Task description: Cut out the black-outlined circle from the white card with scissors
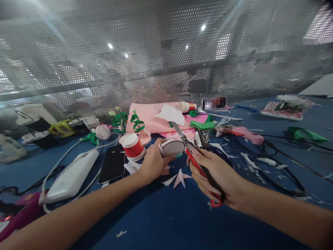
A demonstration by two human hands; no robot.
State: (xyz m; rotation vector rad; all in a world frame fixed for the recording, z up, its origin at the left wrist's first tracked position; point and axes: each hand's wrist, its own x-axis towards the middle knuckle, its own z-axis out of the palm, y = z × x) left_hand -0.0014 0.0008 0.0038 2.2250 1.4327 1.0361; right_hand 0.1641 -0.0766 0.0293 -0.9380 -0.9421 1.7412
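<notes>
In my left hand (153,159) is a paper cup (172,148), its round white end turned toward me and my fingers wrapped about its side. My right hand (210,170) grips scissors (179,133) with red and black handles. Their blades point up and away, just beyond the cup's right edge; I cannot tell whether they touch it. A red and white paper cup (133,147) stands upside down left of my left hand. Below the held cup lie pink and white paper scraps (181,177) on the blue table.
A black phone (112,164) and a white power bank (74,176) with cables lie to the left. Farther back are pink paper (145,116), stacked cups (187,107) and green spiral stems (137,122). At right is a pink glue gun (248,134) with a black cord.
</notes>
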